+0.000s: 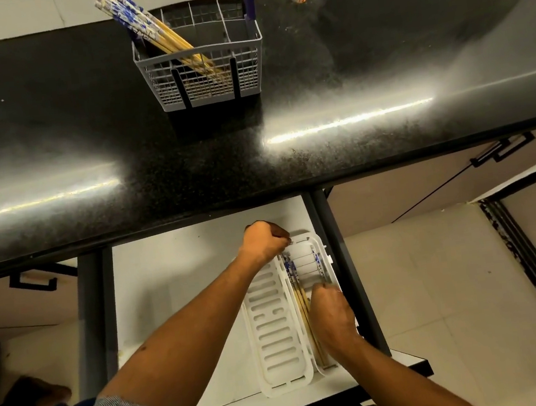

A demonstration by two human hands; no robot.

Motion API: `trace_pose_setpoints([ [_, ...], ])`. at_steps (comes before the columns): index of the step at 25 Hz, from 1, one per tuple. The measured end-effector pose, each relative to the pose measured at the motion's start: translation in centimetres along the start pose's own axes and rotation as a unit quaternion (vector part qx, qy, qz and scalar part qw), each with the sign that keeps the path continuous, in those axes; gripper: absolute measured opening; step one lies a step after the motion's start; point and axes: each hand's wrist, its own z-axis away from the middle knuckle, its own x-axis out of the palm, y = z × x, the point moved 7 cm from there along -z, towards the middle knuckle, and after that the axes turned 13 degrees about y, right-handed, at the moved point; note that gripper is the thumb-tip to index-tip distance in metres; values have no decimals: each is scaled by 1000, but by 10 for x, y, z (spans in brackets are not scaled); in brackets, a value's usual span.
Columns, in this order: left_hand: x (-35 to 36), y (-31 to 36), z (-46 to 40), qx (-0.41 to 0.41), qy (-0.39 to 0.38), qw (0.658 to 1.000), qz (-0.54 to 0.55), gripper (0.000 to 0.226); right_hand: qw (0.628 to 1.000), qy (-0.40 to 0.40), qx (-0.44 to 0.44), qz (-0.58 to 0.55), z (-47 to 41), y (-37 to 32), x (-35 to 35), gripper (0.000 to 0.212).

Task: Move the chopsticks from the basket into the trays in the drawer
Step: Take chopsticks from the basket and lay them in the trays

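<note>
A grey wire basket (pixel 210 75) with a blue handle stands on the black counter, holding several chopsticks (pixel 150 28) with blue-and-white tops that lean to the left. Below, the white drawer (pixel 175 281) is pulled out. Two white slotted trays lie in it side by side; the left tray (pixel 275 330) holds nothing. The right tray (pixel 310 258) holds a few chopsticks (pixel 295 283). My left hand (pixel 264 242) is closed at the far end of the trays. My right hand (pixel 333 316) rests on the chopsticks in the right tray, fingers curled on them.
The black granite counter (pixel 345 75) spans the view with bright glare streaks. Cabinet fronts with black handles (pixel 503 148) flank the drawer. Tiled floor lies to the right; a foot shows at the lower left.
</note>
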Motion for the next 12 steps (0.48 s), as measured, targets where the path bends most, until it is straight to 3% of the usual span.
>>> trace_pose_setpoints([
  [3,-1,0,1,-5,-2,1000,7,26,999,23,-42,14,5,-6,8,53],
  [5,0,-1,2,-8,-5,1000,15,25,998,24,-39,30,5,-8,12,60],
  [12,-1,-10,3,-44,0,998,55,30,999,25,-38,12,0,-6,10,49],
])
